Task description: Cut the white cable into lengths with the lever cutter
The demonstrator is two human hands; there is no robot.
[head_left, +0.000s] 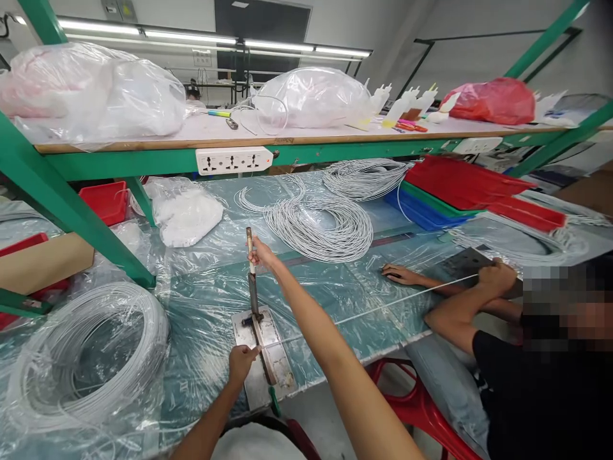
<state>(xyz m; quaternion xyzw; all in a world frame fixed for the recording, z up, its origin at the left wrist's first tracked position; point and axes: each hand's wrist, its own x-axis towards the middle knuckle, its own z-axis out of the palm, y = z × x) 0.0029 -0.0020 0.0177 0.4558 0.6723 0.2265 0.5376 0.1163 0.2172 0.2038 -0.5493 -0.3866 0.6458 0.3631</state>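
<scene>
My right hand (261, 251) is wrapped round the upright handle (252, 262) of a lever cutter. The cutter's metal base plate (282, 374) lies at the table's front edge, with a spring near the pivot. My left hand (242, 363) pinches the near end of a thin white cable (383, 299) beside the cutter's blade bar. From there the cable stretches across the table, under my right forearm, to a co-worker's raised fist (498, 276) at the right. The co-worker's other hand (402, 275) rests on the table.
A large coil of white cable (158, 332) lies at left. More coils (357, 233) lie behind the cutter. Red, green and blue trays (416, 214) are stacked at right. A green-framed shelf (163, 160) with a power strip (234, 160) and plastic bags (311, 96) crosses above. The co-worker sits close at right.
</scene>
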